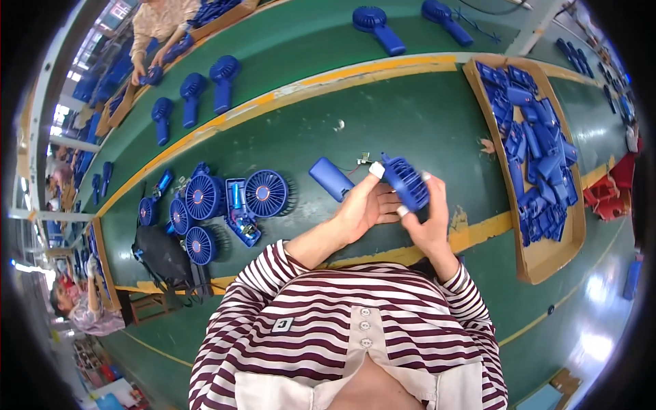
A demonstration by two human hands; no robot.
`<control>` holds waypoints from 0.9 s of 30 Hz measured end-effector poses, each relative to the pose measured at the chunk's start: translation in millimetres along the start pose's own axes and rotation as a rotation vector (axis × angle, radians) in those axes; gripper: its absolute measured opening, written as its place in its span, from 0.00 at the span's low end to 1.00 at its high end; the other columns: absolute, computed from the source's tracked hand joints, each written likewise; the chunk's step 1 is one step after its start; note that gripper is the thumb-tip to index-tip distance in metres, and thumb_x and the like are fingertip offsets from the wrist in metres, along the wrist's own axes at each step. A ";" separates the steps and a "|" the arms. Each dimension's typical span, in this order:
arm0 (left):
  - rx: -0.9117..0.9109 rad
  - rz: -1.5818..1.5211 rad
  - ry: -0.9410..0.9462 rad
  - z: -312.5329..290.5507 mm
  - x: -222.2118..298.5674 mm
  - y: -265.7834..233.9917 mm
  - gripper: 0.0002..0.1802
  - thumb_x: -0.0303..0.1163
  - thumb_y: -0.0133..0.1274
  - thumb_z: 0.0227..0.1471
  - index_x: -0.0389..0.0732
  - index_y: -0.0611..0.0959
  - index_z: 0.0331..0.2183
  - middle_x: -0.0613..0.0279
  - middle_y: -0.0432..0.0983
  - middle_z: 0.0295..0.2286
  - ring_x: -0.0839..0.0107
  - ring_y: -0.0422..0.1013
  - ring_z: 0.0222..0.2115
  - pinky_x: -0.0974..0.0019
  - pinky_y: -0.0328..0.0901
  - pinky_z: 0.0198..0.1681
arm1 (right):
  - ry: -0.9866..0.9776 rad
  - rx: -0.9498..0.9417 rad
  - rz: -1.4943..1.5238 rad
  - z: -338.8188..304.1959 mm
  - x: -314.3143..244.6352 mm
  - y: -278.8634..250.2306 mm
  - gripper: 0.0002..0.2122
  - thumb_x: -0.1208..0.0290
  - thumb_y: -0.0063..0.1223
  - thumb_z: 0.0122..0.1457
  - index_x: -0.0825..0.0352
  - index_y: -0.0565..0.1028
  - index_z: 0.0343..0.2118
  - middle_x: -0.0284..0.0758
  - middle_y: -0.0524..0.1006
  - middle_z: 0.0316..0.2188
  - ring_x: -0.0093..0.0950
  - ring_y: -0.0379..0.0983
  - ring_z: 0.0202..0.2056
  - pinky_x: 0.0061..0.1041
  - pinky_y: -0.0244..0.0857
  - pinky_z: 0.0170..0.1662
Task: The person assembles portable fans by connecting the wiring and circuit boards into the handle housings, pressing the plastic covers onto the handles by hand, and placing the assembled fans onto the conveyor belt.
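A blue handheld-fan head with a slatted cage [408, 184] is held tilted above the green bench, between my two hands. My left hand [365, 207] is closed on its left side, thumb up at the edge, with a white cover on the thumb tip. On its right side, my right hand [432, 222] grips the cage with thumb and fingers, white covers on the tips. Just left of the fan head is a blue handle casing [331, 178], partly behind my left hand. Next to it, a small green circuit board [364, 158] trails thin wires.
Left on the bench are several fan heads [266, 194], an opened handle with a blue cell inside [239, 217] and a black bag [160, 253]. At right stands a cardboard tray [534, 273] of blue casings. Finished-looking fans [223, 83] lie beyond the yellow edge, near another person [164, 24].
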State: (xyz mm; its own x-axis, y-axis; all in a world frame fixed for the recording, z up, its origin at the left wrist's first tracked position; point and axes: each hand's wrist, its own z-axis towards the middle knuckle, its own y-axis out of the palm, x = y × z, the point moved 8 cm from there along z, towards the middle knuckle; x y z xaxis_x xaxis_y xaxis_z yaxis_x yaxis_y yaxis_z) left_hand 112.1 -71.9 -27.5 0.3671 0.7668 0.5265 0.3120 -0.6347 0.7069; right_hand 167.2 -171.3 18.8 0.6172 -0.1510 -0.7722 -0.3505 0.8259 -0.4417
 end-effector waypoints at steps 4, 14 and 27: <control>0.158 0.828 0.435 -18.1 23.3 -2.1 0.18 0.32 0.52 0.47 0.33 0.74 0.40 0.56 0.74 0.33 0.68 0.71 0.32 0.71 0.66 0.35 | 0.484 0.207 0.636 -3.5 40.9 -18.6 0.31 0.84 0.51 0.45 0.74 0.53 0.54 0.40 0.63 0.48 0.29 0.62 0.49 0.26 0.57 0.51; 0.258 1.890 0.698 -47.9 69.9 -9.3 0.36 0.34 0.58 0.31 0.38 0.68 0.47 0.53 0.57 0.51 0.55 0.49 0.55 0.50 0.44 0.57 | 0.557 0.137 1.272 44.9 47.1 8.7 0.19 0.75 0.51 0.48 0.73 0.65 0.44 0.36 0.69 0.43 0.26 0.65 0.45 0.27 0.55 0.52; 0.408 1.458 1.111 -44.7 84.3 -14.4 0.18 0.35 0.55 0.38 0.39 0.76 0.35 0.56 0.70 0.29 0.58 0.68 0.31 0.61 0.63 0.37 | 0.557 0.208 1.211 84.4 26.8 14.3 0.19 0.63 0.41 0.58 0.72 0.63 0.48 0.41 0.68 0.45 0.33 0.66 0.45 0.39 0.62 0.47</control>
State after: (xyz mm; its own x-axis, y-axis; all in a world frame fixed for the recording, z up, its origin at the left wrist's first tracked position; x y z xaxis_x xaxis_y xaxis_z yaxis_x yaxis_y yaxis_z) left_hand 99.3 6.2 27.9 -0.1071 -0.7278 0.6774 0.5433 -0.6135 -0.5731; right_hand 238.2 -117.7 30.4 -0.3846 0.5679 -0.7277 -0.3238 0.6552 0.6825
